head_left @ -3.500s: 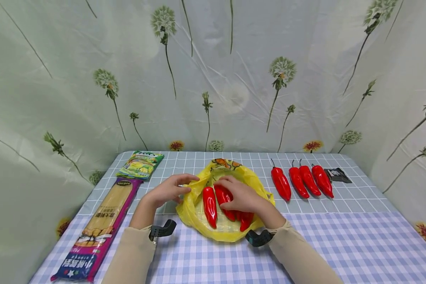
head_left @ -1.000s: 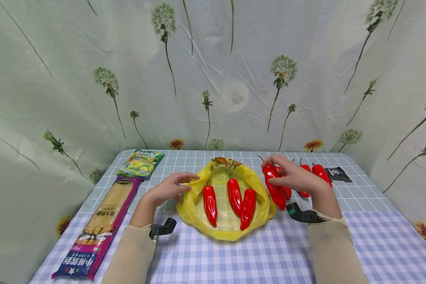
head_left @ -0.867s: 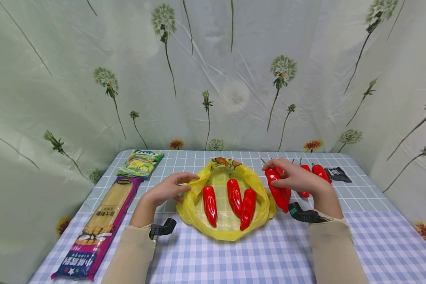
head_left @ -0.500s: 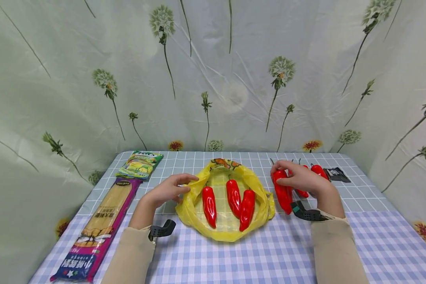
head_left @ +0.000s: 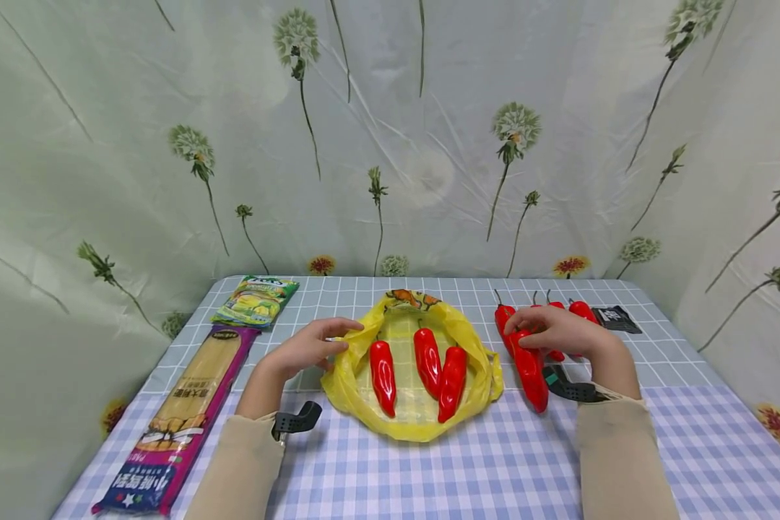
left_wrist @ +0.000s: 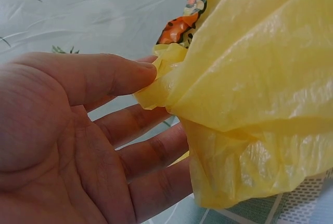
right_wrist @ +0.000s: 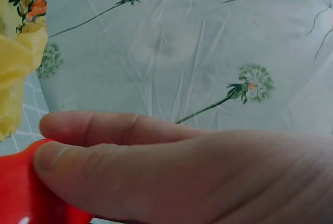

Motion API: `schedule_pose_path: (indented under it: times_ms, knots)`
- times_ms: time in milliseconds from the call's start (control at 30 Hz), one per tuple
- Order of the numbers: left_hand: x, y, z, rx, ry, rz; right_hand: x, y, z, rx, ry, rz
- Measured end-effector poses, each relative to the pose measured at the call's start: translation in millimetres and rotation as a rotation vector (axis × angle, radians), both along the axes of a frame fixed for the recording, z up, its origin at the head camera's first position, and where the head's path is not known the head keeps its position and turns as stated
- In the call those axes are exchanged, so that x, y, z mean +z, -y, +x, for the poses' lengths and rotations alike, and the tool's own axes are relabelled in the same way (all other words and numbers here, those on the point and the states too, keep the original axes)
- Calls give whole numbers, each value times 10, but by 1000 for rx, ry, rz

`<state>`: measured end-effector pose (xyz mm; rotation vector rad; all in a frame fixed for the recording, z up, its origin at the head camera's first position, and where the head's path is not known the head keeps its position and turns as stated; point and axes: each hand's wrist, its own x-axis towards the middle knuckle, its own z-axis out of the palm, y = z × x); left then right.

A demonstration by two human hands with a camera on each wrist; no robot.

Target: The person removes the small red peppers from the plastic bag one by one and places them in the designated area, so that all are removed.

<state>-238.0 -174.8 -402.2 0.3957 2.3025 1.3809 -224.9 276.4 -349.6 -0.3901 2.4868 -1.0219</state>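
Observation:
My left hand pinches the left rim of an open yellow plastic bag between thumb and forefinger; the left wrist view shows the gathered bag film at the fingertips. Inside the bag lie three glossy red chili peppers, one at the left and two side by side at the right. To the right of the bag, my right hand grips another red chili pepper near its upper end, its tip pointing toward me. Beyond that hand, several more red chili peppers lie partly hidden.
A small black packet lies at the back right. On the left, a green-yellow packet sits behind a long purple pasta package. A flower-patterned curtain rises behind the table's back edge.
My right hand has carried a red chili pepper out of the bag to the row on the right, and lately shifted it slightly right and nearer to me. My left hand stays at the rim.

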Motion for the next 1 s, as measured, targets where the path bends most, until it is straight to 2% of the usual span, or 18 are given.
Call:
schedule_pose_path:
  times_ms: [133,500,1000]
  knots:
    - [3,-3,-5,-9,-4,-5,-47,-26,-23,8,7,5]
    - [2,-21,-1,27,16,-5,-113,-12,-29,0,55,31]
    - [0,-8,-7,15,13,-5,-107,-40,-21,47,36,60]
